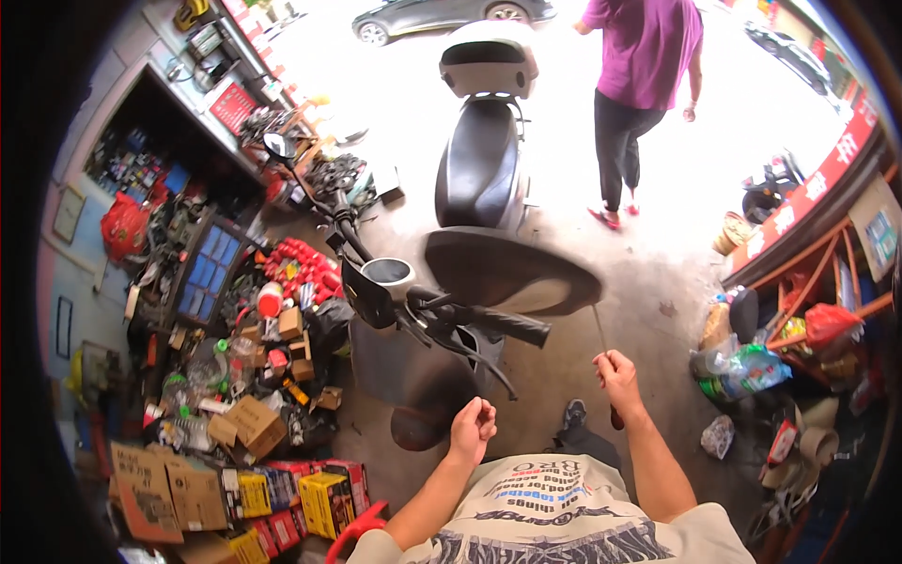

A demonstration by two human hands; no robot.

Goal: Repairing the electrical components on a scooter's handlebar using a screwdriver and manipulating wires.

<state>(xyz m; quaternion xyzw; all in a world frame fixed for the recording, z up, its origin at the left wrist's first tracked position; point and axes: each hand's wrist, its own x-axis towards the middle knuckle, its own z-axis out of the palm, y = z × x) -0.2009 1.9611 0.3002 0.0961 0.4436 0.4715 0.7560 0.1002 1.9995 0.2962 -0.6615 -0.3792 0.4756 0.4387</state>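
My right hand (619, 378) is closed around a screwdriver (602, 329). Its thin shaft points up and away, and its dark red handle end shows below the fist. In this view the tip meets the edge of a large dark oval part (507, 268) with a pale underside; whether they touch, I cannot tell. My left hand (474, 429) is curled with the fingertips pressed together, and anything in it is too small to make out. It is nearest the brake lever and handlebar grip (512, 324) of a scooter with a black seat (479, 164).
A white top box (487, 61) sits behind the seat. Cartons (254, 425), bottles and boxed goods crowd the left. On the right stand a rack (803, 282) and plastic bags (747, 371). A person in a purple shirt (648, 52) stands beyond the scooter.
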